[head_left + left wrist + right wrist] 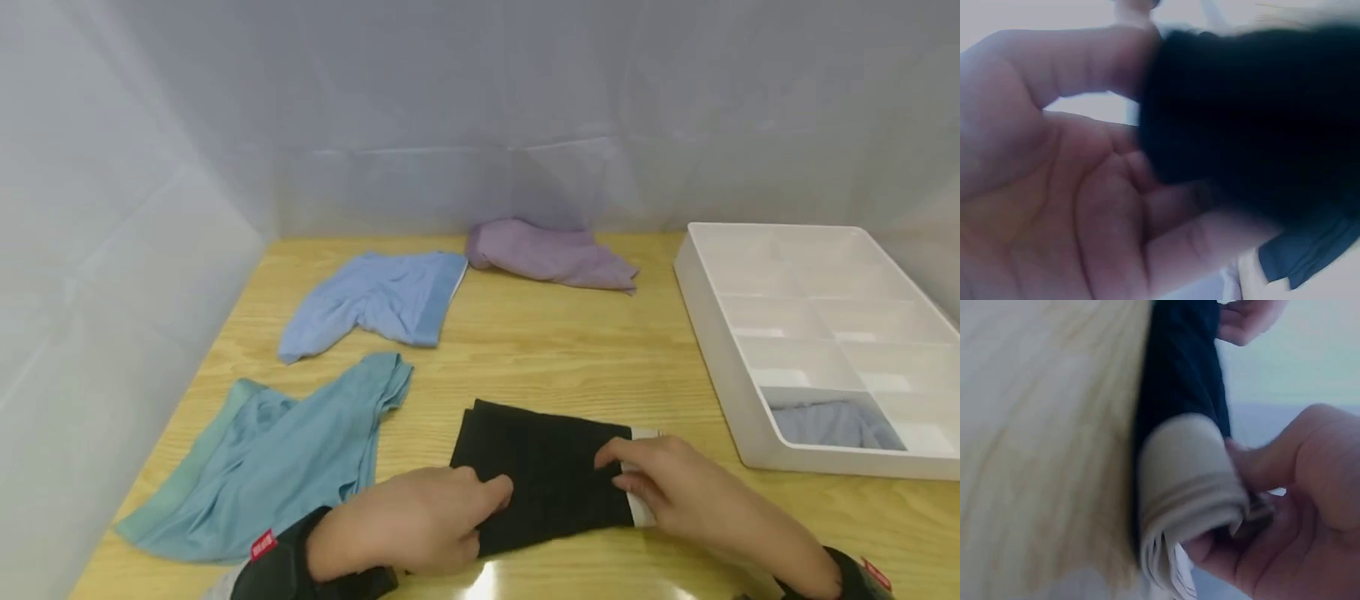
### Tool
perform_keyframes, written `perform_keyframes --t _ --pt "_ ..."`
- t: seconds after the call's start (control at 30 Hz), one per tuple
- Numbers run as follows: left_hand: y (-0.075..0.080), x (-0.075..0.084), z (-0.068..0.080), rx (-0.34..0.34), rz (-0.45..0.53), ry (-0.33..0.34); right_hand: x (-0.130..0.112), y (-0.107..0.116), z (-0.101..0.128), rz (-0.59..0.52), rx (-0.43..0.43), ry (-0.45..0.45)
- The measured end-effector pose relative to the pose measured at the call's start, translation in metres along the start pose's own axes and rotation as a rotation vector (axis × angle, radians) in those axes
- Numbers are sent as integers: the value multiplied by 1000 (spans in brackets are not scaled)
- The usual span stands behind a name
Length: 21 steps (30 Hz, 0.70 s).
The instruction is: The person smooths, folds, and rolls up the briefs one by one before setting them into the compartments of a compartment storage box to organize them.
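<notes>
The head view looks forward and down from the near side over the yellow wood-grain table (547, 350); both wrist views face the same folded black fabric garment (547, 475) from very close.

The surface (600, 350) beneath my fingers is yellowish, grained like wood, with a bright glare nearer me than my left fingers (495, 497). Between those and my right fingers (621, 452) lies a folded black cloth (555, 467), its pale band (642, 504) at my right fingers; whether its near edge touches the surface I cannot tell. Left of my left fingers a teal garment (277, 475) lies spread. Beyond it, ahead and left of them, is a blue garment (375, 292); farthest ahead, a bunched purple cloth (547, 255). Beyond and right of my right fingers stands a white compartmented box (712, 333).
</notes>
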<state>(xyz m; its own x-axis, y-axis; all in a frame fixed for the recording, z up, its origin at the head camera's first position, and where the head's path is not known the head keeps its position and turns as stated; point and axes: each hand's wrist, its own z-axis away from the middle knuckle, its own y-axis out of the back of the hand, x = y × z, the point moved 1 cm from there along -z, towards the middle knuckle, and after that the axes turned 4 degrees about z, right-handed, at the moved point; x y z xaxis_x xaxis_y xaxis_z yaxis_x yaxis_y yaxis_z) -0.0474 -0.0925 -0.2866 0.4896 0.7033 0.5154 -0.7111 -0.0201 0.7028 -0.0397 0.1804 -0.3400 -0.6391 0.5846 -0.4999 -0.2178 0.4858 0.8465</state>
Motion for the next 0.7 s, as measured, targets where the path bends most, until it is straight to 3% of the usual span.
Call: perform_keyframes --t 0.07,0.17,0.27,0.4,0.53,0.7 --pt "9 -1 5 40 88 -35 3 3 1 -76 2 8" --pt "22 -7 5 191 136 -79 9 6 1 -72 116 0" --pt "27 -17 -5 326 109 -64 17 7 1 -5 240 -29" --pt "23 -31 -22 442 44 18 25 5 -1 39 316 -67" --pt "14 -40 -32 517 -63 87 29 0 -5 77 390 -103" --pt "7 -42 -36 548 -149 93 35 -5 -8 81 413 -132"
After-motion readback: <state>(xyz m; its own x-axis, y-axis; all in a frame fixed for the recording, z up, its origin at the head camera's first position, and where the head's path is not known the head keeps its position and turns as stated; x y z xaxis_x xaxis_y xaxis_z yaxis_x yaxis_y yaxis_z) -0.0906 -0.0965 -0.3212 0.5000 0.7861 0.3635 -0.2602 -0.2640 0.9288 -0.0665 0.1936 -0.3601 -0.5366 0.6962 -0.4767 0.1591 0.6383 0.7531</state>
